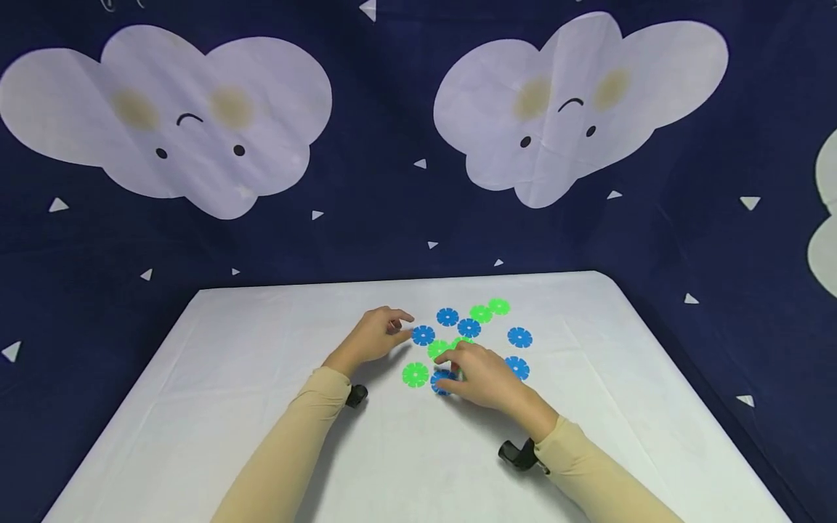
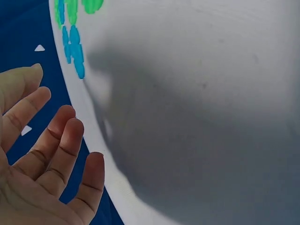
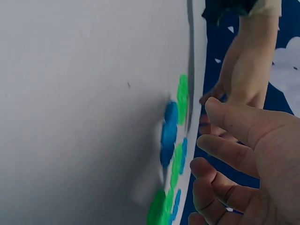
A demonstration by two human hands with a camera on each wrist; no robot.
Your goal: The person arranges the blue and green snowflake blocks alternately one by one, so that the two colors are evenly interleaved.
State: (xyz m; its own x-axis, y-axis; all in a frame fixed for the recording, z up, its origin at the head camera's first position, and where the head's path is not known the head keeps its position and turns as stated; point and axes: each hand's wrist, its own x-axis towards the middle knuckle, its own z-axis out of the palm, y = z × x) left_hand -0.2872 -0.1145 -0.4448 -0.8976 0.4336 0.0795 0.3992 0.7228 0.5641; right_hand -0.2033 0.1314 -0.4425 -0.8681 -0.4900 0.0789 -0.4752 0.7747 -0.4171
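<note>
My left hand hovers at the left of the scattered discs with its fingers apart and holds nothing. Nearest to its fingertips lies a notched blue disc. My right hand is over the front of the group, fingers loosely bent, with nothing between them in the right wrist view. Partly hidden behind its thumb is another blue disc. A green disc lies just left of that one. Beyond the right hand's fingers, a green disc and a half-covered green one lie close together.
Farther back on the white table are blue discs and two touching green ones. Two more blue discs lie to the right. A dark blue cloth with clouds hangs behind the table's back edge.
</note>
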